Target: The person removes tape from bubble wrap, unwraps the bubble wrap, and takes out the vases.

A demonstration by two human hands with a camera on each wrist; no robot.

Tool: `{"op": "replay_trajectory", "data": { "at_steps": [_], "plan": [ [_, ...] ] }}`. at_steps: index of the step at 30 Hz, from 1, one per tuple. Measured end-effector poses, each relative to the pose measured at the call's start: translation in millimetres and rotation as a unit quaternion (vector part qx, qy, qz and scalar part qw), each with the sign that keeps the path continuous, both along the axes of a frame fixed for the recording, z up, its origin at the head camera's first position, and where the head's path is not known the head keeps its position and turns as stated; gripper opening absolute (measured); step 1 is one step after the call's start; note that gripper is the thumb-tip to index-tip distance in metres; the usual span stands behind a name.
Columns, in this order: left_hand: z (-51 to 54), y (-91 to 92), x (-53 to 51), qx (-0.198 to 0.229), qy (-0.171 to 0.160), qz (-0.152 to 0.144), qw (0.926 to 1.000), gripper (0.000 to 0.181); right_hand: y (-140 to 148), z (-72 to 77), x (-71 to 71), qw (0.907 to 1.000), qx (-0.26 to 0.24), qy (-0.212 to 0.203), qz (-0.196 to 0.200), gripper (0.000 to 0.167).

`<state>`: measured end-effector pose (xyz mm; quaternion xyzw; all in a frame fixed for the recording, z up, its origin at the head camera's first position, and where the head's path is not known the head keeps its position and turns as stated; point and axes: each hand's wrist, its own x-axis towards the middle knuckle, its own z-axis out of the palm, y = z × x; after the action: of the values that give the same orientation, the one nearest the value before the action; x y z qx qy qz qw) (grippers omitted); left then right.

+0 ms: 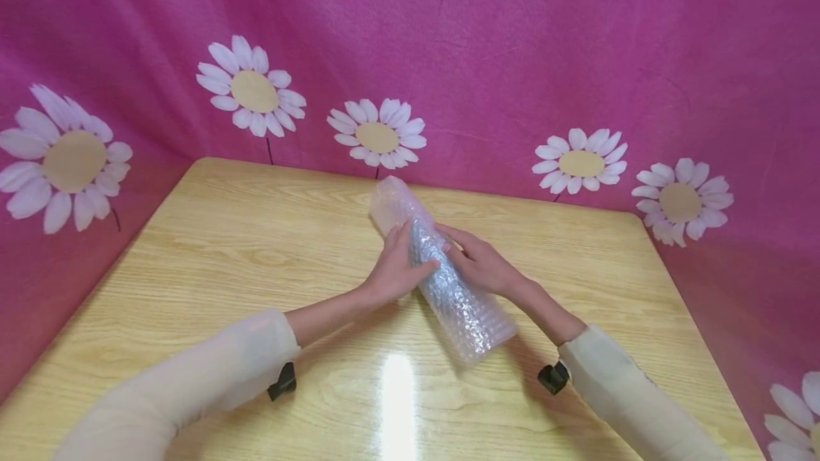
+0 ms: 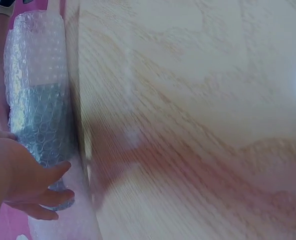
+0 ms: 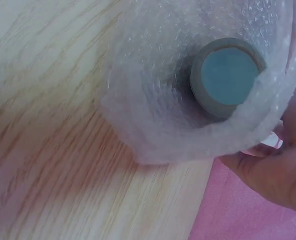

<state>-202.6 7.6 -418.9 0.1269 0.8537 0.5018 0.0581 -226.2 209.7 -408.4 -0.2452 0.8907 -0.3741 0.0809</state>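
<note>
A roll of clear bubble wrap (image 1: 464, 311) lies slantwise on the table, wound around a grey-green cylinder (image 3: 230, 77). In the right wrist view the cylinder's round, pale teal end shows down inside the open end of the roll. Its body shows darker through the layers in the left wrist view. My left hand (image 1: 395, 270) holds the roll from the left, thumb over the top. From the right side my right hand (image 1: 485, 266) holds it too, with its thumb on top. The undersides of the fingers are partly hidden by the wrap.
The wooden table (image 1: 256, 233) has a glossy top with a bright light reflection near its front. A magenta curtain (image 1: 474, 55) with white daisies surrounds the back and sides. Black wrist cameras hang below both sleeves.
</note>
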Motion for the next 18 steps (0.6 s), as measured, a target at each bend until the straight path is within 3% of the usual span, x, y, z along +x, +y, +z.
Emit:
{"op": "replay_trajectory", "data": {
  "at_steps": [18],
  "plan": [
    [1.9,3.2,-4.1,0.044,-0.031,0.009,0.9985,0.091,-3.5,1.6,6.0,0.9982,-0.037,-0.012,-0.045,0.045]
  ]
}}
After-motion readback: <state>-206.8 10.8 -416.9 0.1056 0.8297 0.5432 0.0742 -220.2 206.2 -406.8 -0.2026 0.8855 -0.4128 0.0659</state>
